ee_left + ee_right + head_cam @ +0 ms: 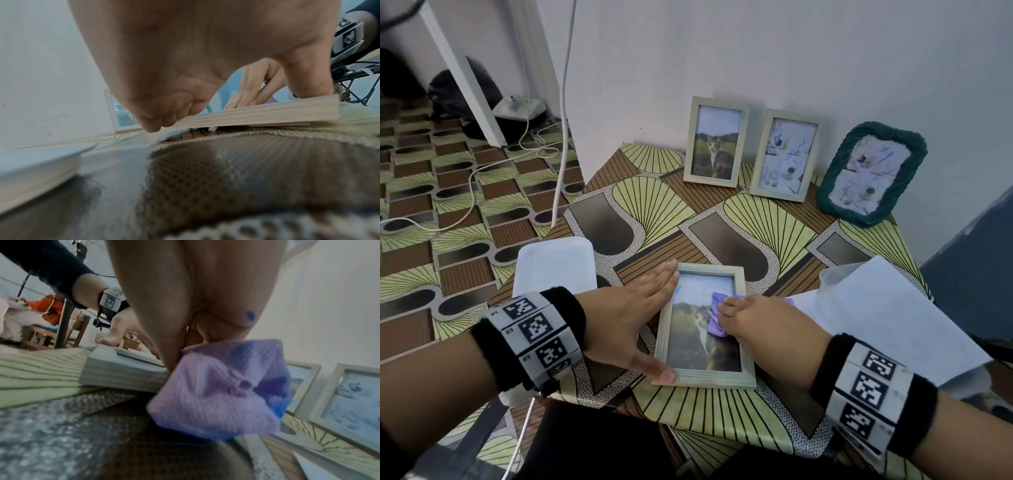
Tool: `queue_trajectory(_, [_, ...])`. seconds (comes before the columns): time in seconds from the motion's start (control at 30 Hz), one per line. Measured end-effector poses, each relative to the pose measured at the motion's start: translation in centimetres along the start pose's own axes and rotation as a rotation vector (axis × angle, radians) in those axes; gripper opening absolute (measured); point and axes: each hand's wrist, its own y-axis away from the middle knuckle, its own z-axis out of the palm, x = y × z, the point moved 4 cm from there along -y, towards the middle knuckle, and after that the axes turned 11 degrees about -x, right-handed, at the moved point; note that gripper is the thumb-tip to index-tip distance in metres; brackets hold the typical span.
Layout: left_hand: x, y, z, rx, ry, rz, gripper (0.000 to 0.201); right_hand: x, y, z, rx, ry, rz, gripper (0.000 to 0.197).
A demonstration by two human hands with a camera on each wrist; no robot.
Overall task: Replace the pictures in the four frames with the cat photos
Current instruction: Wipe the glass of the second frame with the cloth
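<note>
Head view gives me the table (756, 219), with three frames at its far edge against the wall: a cat frame (717, 141) on the left, a second frame (786, 155), then a green frame (870, 173). Near me a flat frame (705, 327) shows a cat photo. My left hand (626, 325) braces its left side, fingers straight and together. My right hand (763, 323) bunches a cloth (717, 317) on the glass.

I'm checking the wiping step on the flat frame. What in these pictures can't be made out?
- Flat frame, head view: the cat photo's right side is hidden by the purple cloth and right hand.
- Right wrist view: the cloth blocks the glass where it is wiped.
- Left wrist view: the left hand hides the glass; only the frame's edge shows.
- White box, head view: contents unreadable.
</note>
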Motion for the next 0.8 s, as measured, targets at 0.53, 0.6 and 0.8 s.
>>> queue_trajectory(0.53, [-0.2,-0.2,-0.1,0.004,0.032,0.016,0.137,-0.4,-4.3,-2.9,-0.037,-0.114,0.092,0.036])
queue_trajectory(0.6, [-0.3,-0.2,-0.2,0.013,0.022,0.012,0.137,-0.5,-4.5,-3.0,-0.004,-0.145,0.042,0.036])
queue_trajectory(0.8, [-0.2,-0.1,-0.4,0.028,0.027,0.001,0.139,-0.7,-4.4,-3.1,0.043,-0.259,-0.092,0.03])
